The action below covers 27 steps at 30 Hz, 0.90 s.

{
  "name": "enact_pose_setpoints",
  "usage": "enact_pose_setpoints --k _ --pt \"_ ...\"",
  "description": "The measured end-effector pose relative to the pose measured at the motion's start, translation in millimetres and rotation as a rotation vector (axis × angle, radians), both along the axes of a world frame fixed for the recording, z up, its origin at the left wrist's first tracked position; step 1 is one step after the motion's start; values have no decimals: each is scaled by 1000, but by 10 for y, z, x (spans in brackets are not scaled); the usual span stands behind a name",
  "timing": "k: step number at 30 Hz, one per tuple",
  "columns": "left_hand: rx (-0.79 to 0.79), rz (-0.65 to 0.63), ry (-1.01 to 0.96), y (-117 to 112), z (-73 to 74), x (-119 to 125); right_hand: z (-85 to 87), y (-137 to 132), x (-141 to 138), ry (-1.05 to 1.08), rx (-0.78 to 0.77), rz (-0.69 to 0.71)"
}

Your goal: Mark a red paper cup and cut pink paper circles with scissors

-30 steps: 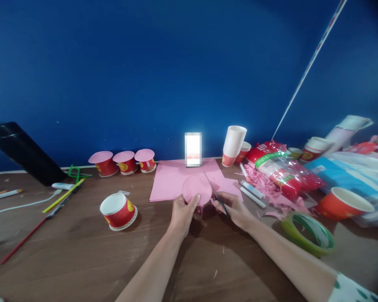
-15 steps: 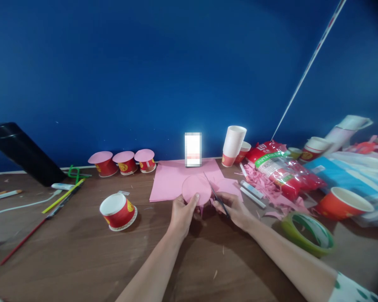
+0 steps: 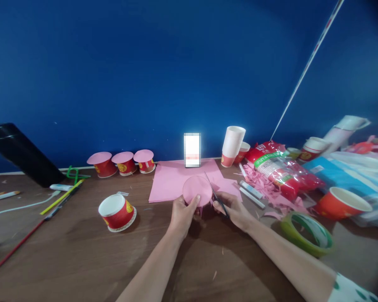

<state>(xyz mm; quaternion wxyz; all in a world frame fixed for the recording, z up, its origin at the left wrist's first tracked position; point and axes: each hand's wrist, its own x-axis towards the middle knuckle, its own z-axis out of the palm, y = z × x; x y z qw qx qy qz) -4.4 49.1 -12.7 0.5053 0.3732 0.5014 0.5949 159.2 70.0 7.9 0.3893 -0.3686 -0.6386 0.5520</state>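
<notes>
My left hand (image 3: 182,214) is closed around a cup whose top is covered by a round pink paper disc (image 3: 196,189), thumb pressed on the disc's near edge. My right hand (image 3: 234,209) grips small scissors (image 3: 214,193), their blades pointing up and away along the disc's right edge. Both hands hover just above the brown table (image 3: 82,251), in front of a stack of pink paper sheets (image 3: 170,180).
An upside-down red cup (image 3: 117,211) stands to the left. Three pink-topped red cups (image 3: 122,162) line the blue wall. A white cup stack (image 3: 232,144), pink scraps (image 3: 264,186), a cup packet (image 3: 280,167), green tape roll (image 3: 307,233) and an orange cup (image 3: 342,202) lie right. Pencils and sticks (image 3: 56,199) lie left.
Hardly anything differs; the view shifted slightly and the scissors' blades sit a touch closer to the disc's edge.
</notes>
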Motion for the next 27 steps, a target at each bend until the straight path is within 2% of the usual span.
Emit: enact_pose_setpoints --k 27 --pt "-10 11 -76 -15 51 18 -73 25 31 -16 22 -3"
